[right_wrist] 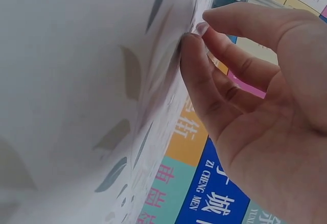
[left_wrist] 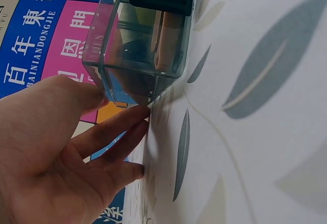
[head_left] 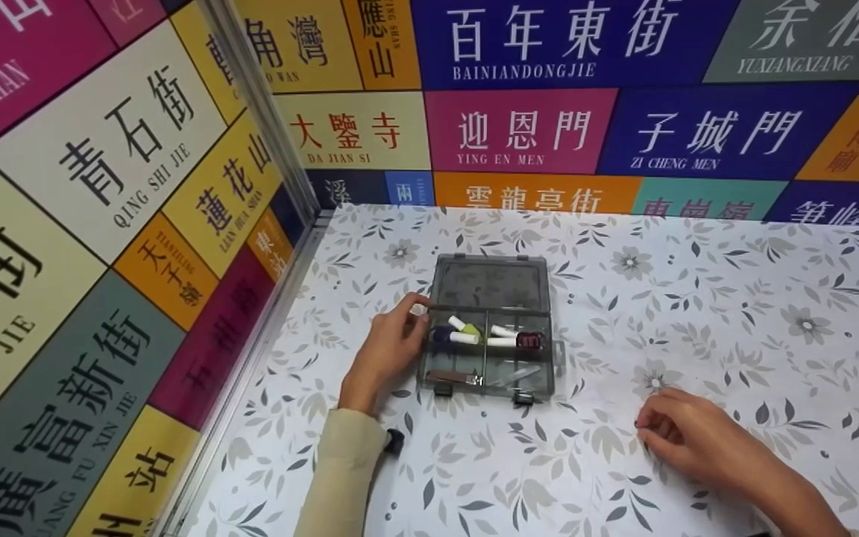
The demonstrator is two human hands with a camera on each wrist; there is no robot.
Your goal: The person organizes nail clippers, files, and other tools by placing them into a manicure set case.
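A grey see-through plastic box [head_left: 485, 382] lies on the table with its lid [head_left: 491, 283] laid back, away from me. In its far compartments are small bottles with white caps that look like nail polish: a dark blue one [head_left: 442, 334], a yellow-green one [head_left: 471, 329] and a dark red one [head_left: 529, 341]. The near left compartment has a slim brown nail clipper [head_left: 453, 377]; the near right has a translucent strip [head_left: 517, 376]. My left hand [head_left: 392, 335] touches the box's left side, fingers relaxed. My right hand [head_left: 687, 432] rests low over the table, loosely curled, holding nothing.
A white cloth with grey leaves and flowers covers the table [head_left: 735, 335]. Colourful panels with street names form a back wall [head_left: 519, 134] and a left wall [head_left: 168, 186]. Two dark latches [head_left: 523, 398] stick out at the box's near edge.
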